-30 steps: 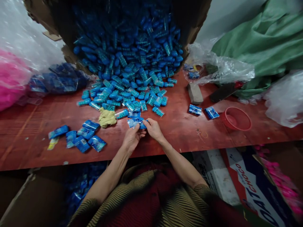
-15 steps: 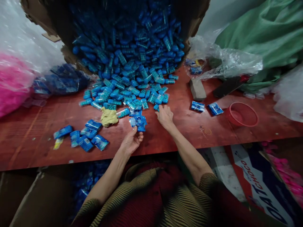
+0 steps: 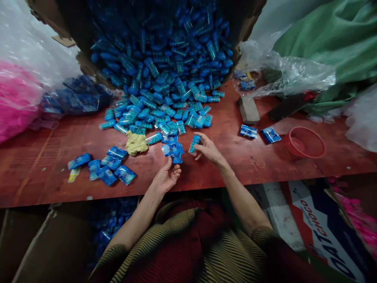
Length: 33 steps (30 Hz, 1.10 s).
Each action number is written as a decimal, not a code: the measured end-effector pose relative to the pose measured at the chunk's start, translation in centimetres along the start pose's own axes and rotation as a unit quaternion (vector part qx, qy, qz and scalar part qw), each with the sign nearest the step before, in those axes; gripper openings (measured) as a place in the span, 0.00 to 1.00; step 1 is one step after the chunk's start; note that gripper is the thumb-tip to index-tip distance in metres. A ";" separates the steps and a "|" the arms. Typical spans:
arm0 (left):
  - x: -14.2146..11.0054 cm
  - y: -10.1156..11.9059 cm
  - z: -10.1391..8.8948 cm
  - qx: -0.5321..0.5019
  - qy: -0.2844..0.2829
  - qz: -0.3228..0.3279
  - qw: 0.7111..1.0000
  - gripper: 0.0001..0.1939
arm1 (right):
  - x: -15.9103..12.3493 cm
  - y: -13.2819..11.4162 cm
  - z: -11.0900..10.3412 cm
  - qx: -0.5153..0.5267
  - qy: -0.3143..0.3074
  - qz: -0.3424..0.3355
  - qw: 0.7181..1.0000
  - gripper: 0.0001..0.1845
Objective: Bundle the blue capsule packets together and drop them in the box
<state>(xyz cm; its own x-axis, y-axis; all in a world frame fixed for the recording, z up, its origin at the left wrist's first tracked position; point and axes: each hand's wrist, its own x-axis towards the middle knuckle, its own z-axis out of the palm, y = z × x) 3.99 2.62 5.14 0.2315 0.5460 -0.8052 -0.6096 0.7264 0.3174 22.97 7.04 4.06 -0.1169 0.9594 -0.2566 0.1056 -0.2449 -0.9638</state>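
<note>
Plenty seems left to do: a large heap of blue-capped bottles (image 3: 165, 110) spills from the torn cardboard box (image 3: 253, 17) at the far edge of the desk (image 3: 253, 167), all of them loose as far as can be seen. What looks done is small by comparison: a little cluster of blue packets (image 3: 111, 162) near the front edge, toward the left end of the desk, and a pair of packets (image 3: 271, 135) on the right side, between the grey block (image 3: 249, 111) and the red basket (image 3: 295, 151). Whether those packets are filled cannot be told.

One bottle (image 3: 194, 144) is out of the heap, gripped between the thumb and fingers of the right hand (image 3: 207, 149); whether its lower end touches the desk is unclear. It stands tilted, just right of a blue wrapper (image 3: 174, 151) and apart from it. The left hand (image 3: 167, 176), nearer the front edge, appears to pinch the near end of that wrapper, its other fingers curled. A yellow cloth (image 3: 136, 143) lies left of the wrapper.
</note>
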 end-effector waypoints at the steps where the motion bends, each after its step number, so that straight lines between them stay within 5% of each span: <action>1: 0.1 0.0 0.0 -0.001 -0.001 -0.002 1.000 0.14 | -0.2 0.4 0.1 0.015 0.015 0.001 1.000 0.34; 5: 0.1 -0.2 0.0 0.010 -0.013 -0.003 1.000 0.16 | -1.5 0.8 0.0 -0.138 0.109 -0.006 0.984 0.26; 9: 0.2 -0.6 -0.2 0.042 -0.029 0.058 0.997 0.13 | -3.9 -0.9 0.4 -0.343 0.248 -0.044 0.905 0.20; 11: 0.2 -0.9 -0.3 0.068 -0.051 0.099 0.991 0.10 | -4.5 -1.5 1.4 -0.272 0.220 -0.050 0.935 0.22; 13: 0.2 -1.2 -0.3 0.100 -0.080 0.129 0.983 0.10 | -4.5 -1.6 2.6 -0.116 0.101 -0.044 0.987 0.24; 15: 0.2 -1.3 -0.3 0.126 -0.093 0.152 0.976 0.14 | -4.0 -1.3 3.8 0.029 0.010 -0.029 0.999 0.23; 18: 0.3 -1.2 -0.5 0.136 -0.068 0.187 0.971 0.16 | -3.4 -0.8 5.0 0.123 0.020 -0.025 0.992 0.21; 24: 0.4 -1.1 -1.1 0.101 -0.054 0.173 0.978 0.14 | -3.5 -0.7 5.7 0.114 0.053 -0.042 0.991 0.18; 27: 0.3 -1.2 -1.1 0.073 -0.057 0.114 0.989 0.11 | -3.8 -0.9 5.1 0.016 0.036 -0.077 0.996 0.18; 29: 0.2 -1.1 -1.0 0.053 -0.054 0.081 0.994 0.08 | -3.7 -1.1 4.2 -0.138 0.061 -0.103 0.983 0.20; 33: -0.2 -0.8 -0.6 0.022 -0.038 0.045 0.998 0.08 | -2.8 -1.5 2.1 -0.488 0.160 -0.038 0.857 0.24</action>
<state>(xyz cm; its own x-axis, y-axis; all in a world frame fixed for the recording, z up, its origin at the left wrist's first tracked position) 3.95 1.62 4.75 0.2342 0.6390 -0.7327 -0.5970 0.6893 0.4104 21.02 4.44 6.11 0.1011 0.9948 -0.0124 0.9035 -0.0971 -0.4174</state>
